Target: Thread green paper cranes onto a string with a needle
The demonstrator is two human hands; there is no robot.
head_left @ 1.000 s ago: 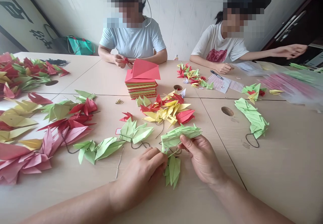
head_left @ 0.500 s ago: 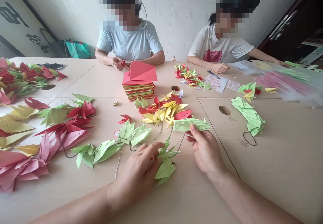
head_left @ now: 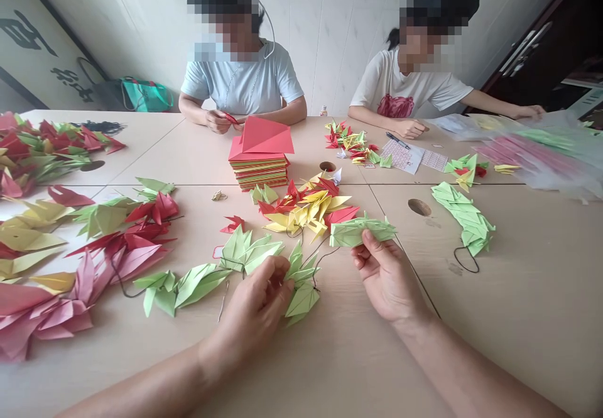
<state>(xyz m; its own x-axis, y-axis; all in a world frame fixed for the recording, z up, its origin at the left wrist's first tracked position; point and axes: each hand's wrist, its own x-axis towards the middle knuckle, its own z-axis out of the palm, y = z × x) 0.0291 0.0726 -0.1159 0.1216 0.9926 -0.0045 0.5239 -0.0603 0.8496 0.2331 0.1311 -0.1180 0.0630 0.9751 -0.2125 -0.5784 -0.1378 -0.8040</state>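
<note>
No wording could be read for certain; the panel (head_left: 44, 56) at the far left bore dark, brushlike characters (head_left: 21, 33) — one large, smaller ones below it and to the right — but their strokes were too slanted and soft to make out; across the table (head_left: 518, 317), a sheet (head_left: 398, 151) under a pen (head_left: 398, 139) and a second sheet (head_left: 434, 159) just beside it carried small reddish print, too fine to read; the label on the little bottle (head_left: 323, 110) was likewise too small.
</note>
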